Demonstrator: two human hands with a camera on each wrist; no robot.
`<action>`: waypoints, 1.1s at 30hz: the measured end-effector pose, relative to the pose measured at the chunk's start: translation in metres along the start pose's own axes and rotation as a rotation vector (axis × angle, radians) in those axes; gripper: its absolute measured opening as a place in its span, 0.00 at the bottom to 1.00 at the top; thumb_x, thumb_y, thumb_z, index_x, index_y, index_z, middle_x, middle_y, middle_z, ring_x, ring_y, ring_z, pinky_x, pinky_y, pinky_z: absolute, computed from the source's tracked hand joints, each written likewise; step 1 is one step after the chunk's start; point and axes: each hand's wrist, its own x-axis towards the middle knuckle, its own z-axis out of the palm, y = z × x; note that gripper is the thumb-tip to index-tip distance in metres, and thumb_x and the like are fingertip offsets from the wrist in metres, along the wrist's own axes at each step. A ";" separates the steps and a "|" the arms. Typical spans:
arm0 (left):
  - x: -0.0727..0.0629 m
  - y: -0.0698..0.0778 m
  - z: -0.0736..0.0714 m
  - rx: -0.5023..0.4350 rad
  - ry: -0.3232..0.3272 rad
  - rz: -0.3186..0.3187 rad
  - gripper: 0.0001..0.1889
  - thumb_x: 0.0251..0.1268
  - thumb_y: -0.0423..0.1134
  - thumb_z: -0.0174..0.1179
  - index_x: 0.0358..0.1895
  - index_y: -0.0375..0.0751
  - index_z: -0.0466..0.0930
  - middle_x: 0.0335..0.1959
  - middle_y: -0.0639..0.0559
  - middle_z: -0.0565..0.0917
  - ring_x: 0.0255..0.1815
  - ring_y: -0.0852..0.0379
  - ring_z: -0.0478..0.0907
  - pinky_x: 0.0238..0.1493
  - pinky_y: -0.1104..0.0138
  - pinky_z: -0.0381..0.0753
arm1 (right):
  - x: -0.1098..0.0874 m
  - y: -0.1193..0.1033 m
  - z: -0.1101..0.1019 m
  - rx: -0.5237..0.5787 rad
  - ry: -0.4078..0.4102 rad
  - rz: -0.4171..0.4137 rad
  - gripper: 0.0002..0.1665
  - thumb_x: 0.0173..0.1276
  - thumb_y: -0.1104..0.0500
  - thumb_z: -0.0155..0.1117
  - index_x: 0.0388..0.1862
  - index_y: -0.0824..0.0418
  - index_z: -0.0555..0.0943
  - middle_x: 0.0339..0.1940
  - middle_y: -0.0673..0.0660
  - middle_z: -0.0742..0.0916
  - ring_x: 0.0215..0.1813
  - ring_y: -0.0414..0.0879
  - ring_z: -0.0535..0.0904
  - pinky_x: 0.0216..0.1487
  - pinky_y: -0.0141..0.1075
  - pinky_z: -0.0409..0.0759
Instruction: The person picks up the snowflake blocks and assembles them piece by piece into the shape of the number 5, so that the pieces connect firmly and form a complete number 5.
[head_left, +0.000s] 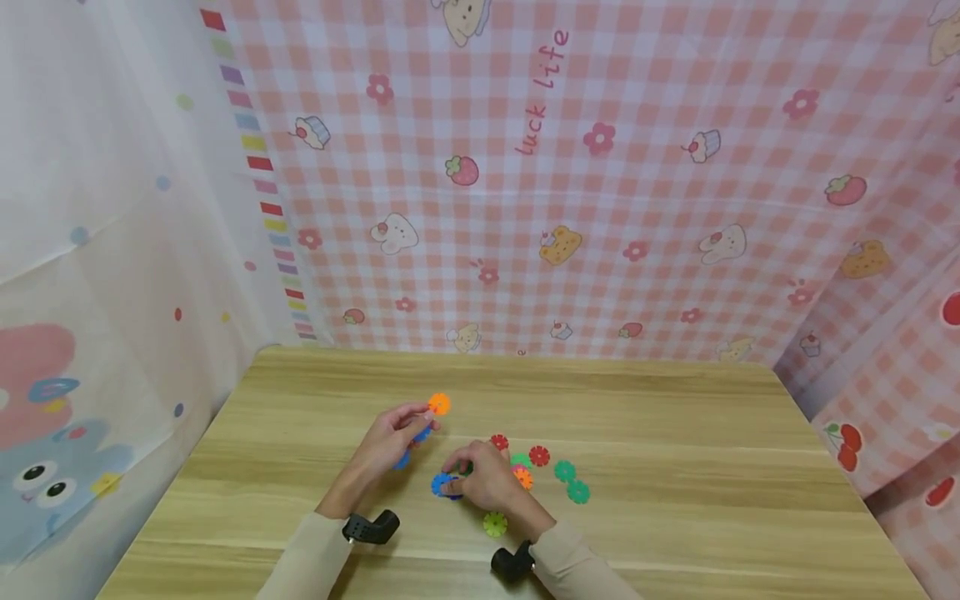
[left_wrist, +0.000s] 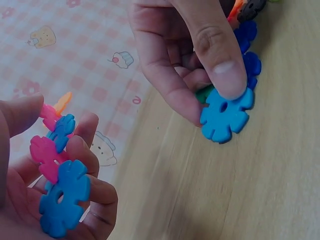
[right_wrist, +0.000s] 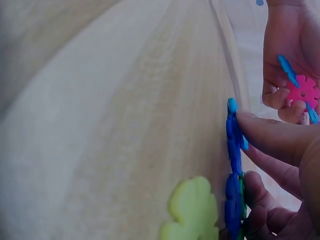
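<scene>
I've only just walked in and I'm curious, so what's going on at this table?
A person's left-hand grip holds a chain of flower-shaped plastic discs in blue and pink, with an orange one at the far end. The right-hand grip pinches a light-blue, flower-shaped plastic disc; whether it is off the wood-grain table is hard to tell. Similar red discs, green discs and a yellow-green disc lie nearby.

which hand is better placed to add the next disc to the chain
Right, probably: the right hand pinches a light blue disc, while the left hand holds the chain.
</scene>
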 end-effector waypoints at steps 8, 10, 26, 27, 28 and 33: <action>0.002 0.004 0.005 0.002 -0.006 0.012 0.21 0.75 0.49 0.55 0.61 0.39 0.77 0.49 0.44 0.86 0.41 0.50 0.77 0.39 0.66 0.76 | 0.000 0.001 0.000 0.009 0.022 -0.016 0.10 0.51 0.58 0.81 0.29 0.54 0.86 0.27 0.49 0.81 0.34 0.40 0.73 0.47 0.45 0.57; 0.002 0.005 0.006 0.001 -0.014 0.015 0.21 0.75 0.48 0.55 0.61 0.39 0.77 0.50 0.42 0.86 0.42 0.49 0.77 0.40 0.66 0.77 | 0.001 0.001 0.001 0.015 0.035 -0.028 0.11 0.51 0.59 0.81 0.29 0.54 0.85 0.26 0.49 0.82 0.34 0.40 0.74 0.48 0.46 0.57; 0.002 0.007 0.013 -0.055 -0.041 0.023 0.18 0.78 0.43 0.51 0.62 0.37 0.74 0.54 0.37 0.82 0.38 0.52 0.75 0.36 0.69 0.75 | -0.002 0.002 0.000 0.104 0.065 0.000 0.08 0.58 0.65 0.75 0.31 0.58 0.82 0.22 0.46 0.82 0.27 0.36 0.74 0.54 0.53 0.56; 0.002 0.007 0.013 -0.057 -0.046 0.026 0.18 0.78 0.43 0.50 0.63 0.37 0.73 0.55 0.37 0.82 0.38 0.52 0.75 0.36 0.69 0.75 | -0.002 0.001 0.000 0.108 0.064 0.002 0.08 0.58 0.65 0.75 0.32 0.58 0.82 0.23 0.46 0.82 0.28 0.36 0.74 0.54 0.53 0.56; 0.002 0.007 0.013 -0.060 -0.051 0.030 0.18 0.79 0.43 0.50 0.63 0.37 0.72 0.55 0.36 0.81 0.38 0.51 0.74 0.36 0.68 0.75 | -0.003 0.001 -0.001 0.111 0.062 0.002 0.08 0.58 0.65 0.75 0.32 0.58 0.82 0.23 0.46 0.83 0.28 0.36 0.74 0.53 0.52 0.56; 0.001 0.010 0.016 -0.071 -0.080 0.036 0.19 0.79 0.45 0.49 0.63 0.38 0.73 0.55 0.36 0.80 0.36 0.51 0.73 0.33 0.69 0.74 | -0.004 0.002 -0.003 0.133 0.053 -0.002 0.07 0.59 0.65 0.74 0.35 0.59 0.84 0.25 0.47 0.84 0.29 0.36 0.75 0.51 0.46 0.61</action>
